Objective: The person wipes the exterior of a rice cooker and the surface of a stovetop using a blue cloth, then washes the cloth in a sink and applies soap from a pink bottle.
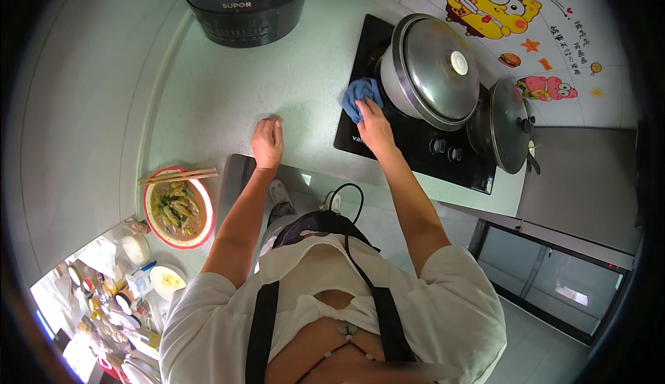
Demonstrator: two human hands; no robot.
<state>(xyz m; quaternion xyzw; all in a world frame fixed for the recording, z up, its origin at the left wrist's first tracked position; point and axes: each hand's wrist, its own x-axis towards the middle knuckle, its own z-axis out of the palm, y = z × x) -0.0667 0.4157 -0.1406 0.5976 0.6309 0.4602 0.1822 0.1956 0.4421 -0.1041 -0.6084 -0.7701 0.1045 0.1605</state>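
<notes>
My right hand point(375, 127) is closed on a crumpled blue cloth point(361, 98), pressing it against the left edge of the black glass cooktop point(415, 141). A large steel pot with a domed lid point(441, 72) stands on the cooktop, just right of the cloth. My left hand point(267, 143) rests near the front edge of the pale countertop point(228, 100). Its fingers are curled in, and nothing shows in them.
A dark lidded pan point(507, 126) sits at the cooktop's right end. At the back left stands a black cooker point(249, 3). Left of me are a red-rimmed bowl of food point(210, 211) with chopsticks point(181, 176) across it, a smaller bowl point(181, 273) and cluttered containers.
</notes>
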